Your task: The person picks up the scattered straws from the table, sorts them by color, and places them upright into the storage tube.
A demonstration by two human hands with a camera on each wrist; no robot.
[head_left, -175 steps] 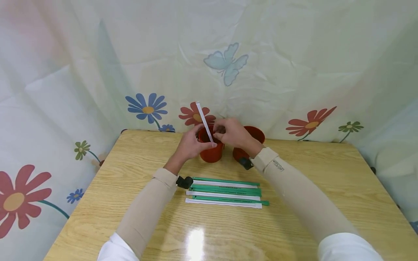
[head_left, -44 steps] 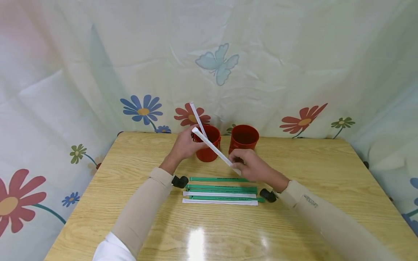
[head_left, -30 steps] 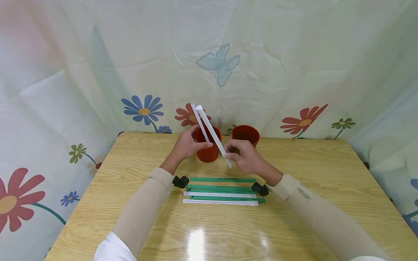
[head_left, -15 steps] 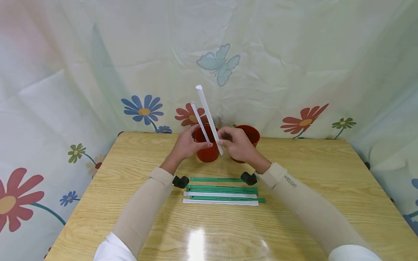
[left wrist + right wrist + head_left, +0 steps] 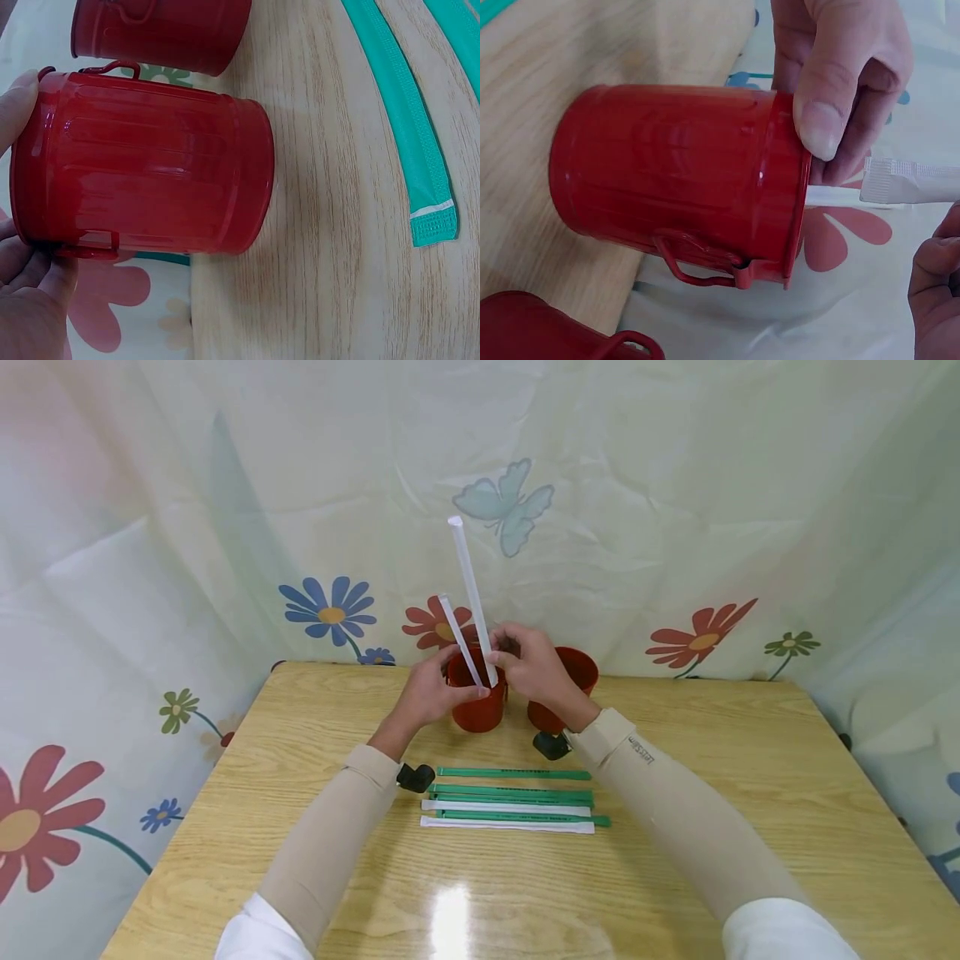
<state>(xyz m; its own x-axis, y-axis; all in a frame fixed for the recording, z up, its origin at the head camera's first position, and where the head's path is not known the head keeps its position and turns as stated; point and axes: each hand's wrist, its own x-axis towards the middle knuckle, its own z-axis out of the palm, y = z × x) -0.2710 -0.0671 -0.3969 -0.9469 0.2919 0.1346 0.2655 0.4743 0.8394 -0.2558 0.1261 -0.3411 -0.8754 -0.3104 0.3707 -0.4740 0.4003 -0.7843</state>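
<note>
My left hand (image 5: 433, 689) grips the rim of a red metal bucket (image 5: 477, 716), thumb at the front, fingers round the side handle. A white paper-wrapped straw (image 5: 457, 631) stands leaning inside it. Above the mouth, my right hand (image 5: 528, 667) pinches a second white wrapped straw (image 5: 470, 581) near its lower end. In the right wrist view that straw's crimped end (image 5: 881, 180) is just off the rim, outside the bucket. A matching red bucket (image 5: 165, 34) stands upright to the right, partly behind my right wrist in the head view.
Several green wrapped straws (image 5: 510, 795) and white wrapped straws (image 5: 510, 827) lie in a row on the wooden table (image 5: 360, 860), in front of the buckets. A flowered cloth (image 5: 615, 527) hangs right behind the table's back edge.
A white straw has left the row on the table. My right hand has carried it up and left to the bucket's mouth, tilting it nearly upright. My left hand keeps its grip.
</note>
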